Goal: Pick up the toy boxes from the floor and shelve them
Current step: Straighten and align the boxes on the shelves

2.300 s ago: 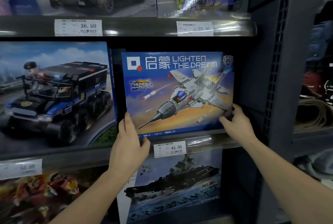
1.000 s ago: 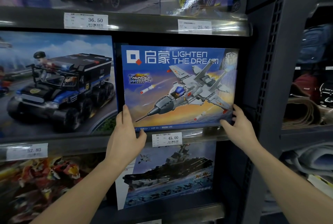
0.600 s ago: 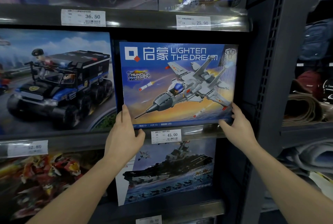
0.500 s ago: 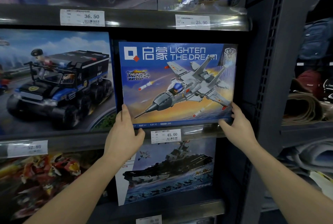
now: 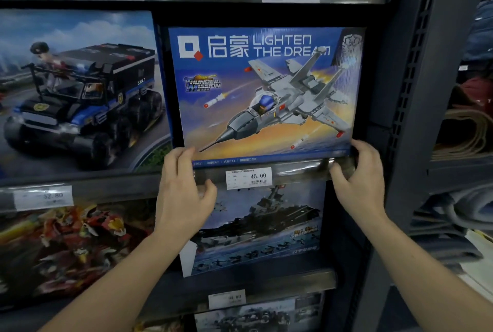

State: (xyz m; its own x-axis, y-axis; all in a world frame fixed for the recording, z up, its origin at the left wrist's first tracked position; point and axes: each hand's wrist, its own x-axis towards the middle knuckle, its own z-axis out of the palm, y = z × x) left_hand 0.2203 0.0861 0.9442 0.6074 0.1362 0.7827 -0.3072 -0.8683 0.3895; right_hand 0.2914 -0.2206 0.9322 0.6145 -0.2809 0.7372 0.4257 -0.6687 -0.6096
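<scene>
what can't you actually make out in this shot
- Head view: lower left price tag, blurred, first digit unreadable.
- Head view: bottom price tag, too blurred to read.
- Head view: bottom box, blurred and cut off by the lower edge.
- Head view: lower left corner of the jet box, covered by the left hand.
- Head view: right hand grip, fingers curl round the box corner, hold unclear.

we log jet box (image 5: 266,86) blue with grey plane over orange | left of it truck box (image 5: 80,91) black and blue | below it price tag (image 5: 248,177) white
</scene>
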